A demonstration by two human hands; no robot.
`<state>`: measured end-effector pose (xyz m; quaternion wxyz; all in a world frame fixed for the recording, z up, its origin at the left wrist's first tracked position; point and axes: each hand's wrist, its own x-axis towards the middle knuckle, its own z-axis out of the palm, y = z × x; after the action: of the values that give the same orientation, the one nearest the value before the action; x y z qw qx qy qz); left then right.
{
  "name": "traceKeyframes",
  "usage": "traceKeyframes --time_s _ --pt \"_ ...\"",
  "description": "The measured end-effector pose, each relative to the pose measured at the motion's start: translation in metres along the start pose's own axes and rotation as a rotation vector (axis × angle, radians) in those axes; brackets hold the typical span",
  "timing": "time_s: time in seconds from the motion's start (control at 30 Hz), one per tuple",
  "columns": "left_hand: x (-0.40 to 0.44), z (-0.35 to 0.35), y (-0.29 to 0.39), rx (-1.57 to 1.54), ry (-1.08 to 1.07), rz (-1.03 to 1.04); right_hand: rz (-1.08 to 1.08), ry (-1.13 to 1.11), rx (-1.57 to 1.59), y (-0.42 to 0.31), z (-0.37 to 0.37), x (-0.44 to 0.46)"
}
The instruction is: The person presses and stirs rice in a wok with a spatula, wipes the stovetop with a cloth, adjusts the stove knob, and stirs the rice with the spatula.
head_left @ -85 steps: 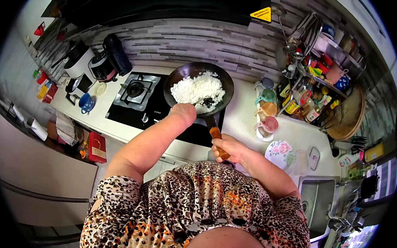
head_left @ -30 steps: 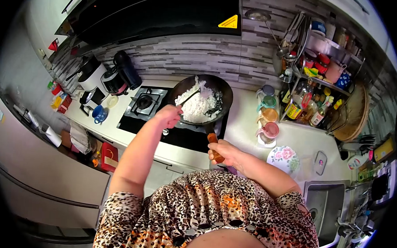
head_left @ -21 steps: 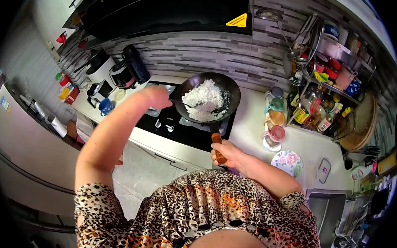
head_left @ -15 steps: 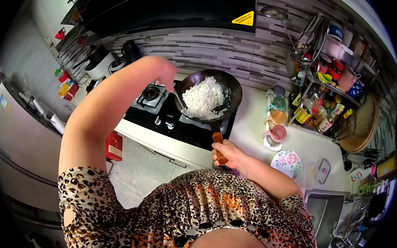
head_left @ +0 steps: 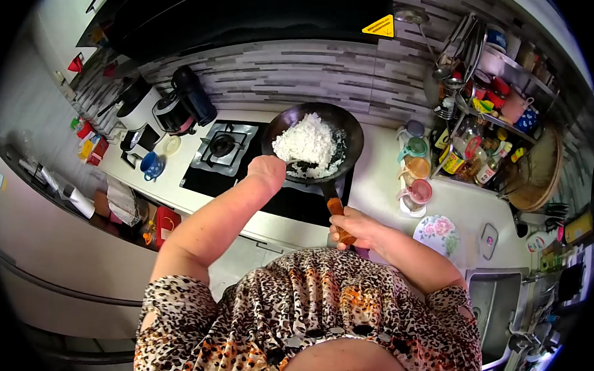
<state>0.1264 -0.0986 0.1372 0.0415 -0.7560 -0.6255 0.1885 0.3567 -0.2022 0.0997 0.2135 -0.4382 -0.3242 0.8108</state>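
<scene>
A dark wok [head_left: 353,138] sits over the right side of the gas stove [head_left: 270,196], with a heap of white rice [head_left: 305,143] in it. My right hand [head_left: 353,226] is closed around the wok's wooden handle [head_left: 336,207]. At the wok's near left rim is my left hand [head_left: 268,172], closed with its back towards me. It covers most of the thin metal utensil it grips, so the utensil's head cannot be made out.
The left burner [head_left: 222,144] has no pot on it. Lidded seasoning jars [head_left: 414,167] and a floral plate [head_left: 437,235] stand on the right counter, near a sink [head_left: 494,300]. A bottle rack [head_left: 484,150] is behind them. A blue mug [head_left: 152,166] stands at left.
My left hand has come down from above the wok's left rim to its near left edge, elbow lowered. The rice is heaped somewhat differently. My right hand stays on the handle.
</scene>
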Motion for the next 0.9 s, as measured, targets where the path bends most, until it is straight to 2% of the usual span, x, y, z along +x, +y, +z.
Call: traceKeyframes --time_s 0.13,0.2,0.23,0.27,0.33,0.37,0.47,0.73,0.8,0.83,0.87,0.9 --pt "0.011 0.032 -0.019 -0.165 0.164 0.028 0.038 0.002 0.012 -0.004 0.000 -0.002" --pt "0.021 0.039 -0.033 -1.128 -0.427 -0.125 0.022 0.019 0.019 -0.002 -0.002 0.001" --pt "-0.008 0.007 -0.028 -1.609 -0.539 -0.175 0.025 0.001 0.027 -0.001 -0.003 0.002" --pt "-0.003 0.016 -0.026 -1.609 -0.542 -0.168 0.027 -0.017 0.034 -0.001 -0.003 0.002" --pt "0.015 0.047 -0.020 -2.360 -0.706 -0.219 0.012 0.004 0.039 0.000 0.001 -0.001" --pt "0.012 0.051 -0.008 -2.296 -0.626 -0.169 -0.008 0.027 0.048 -0.001 0.003 -0.003" --pt "0.011 0.044 0.004 -2.104 -0.502 -0.240 -0.014 0.011 0.062 0.002 0.000 0.000" --pt "0.031 0.022 0.018 -1.756 -0.337 -0.154 -0.029 0.047 0.083 0.003 0.002 0.001" --pt "0.026 0.013 0.032 -1.231 -0.142 -0.103 -0.037 0.059 0.082 0.004 0.001 0.001" --pt "0.022 0.013 0.040 -0.924 0.052 -0.032 -0.040 0.035 0.079 0.006 -0.001 0.004" --pt "0.014 0.006 0.045 -0.721 0.078 0.032 -0.042 0.011 0.077 0.007 -0.002 0.005" --pt "0.013 0.011 0.050 -0.657 0.092 0.039 -0.045 0.012 0.087 0.008 -0.002 0.006"
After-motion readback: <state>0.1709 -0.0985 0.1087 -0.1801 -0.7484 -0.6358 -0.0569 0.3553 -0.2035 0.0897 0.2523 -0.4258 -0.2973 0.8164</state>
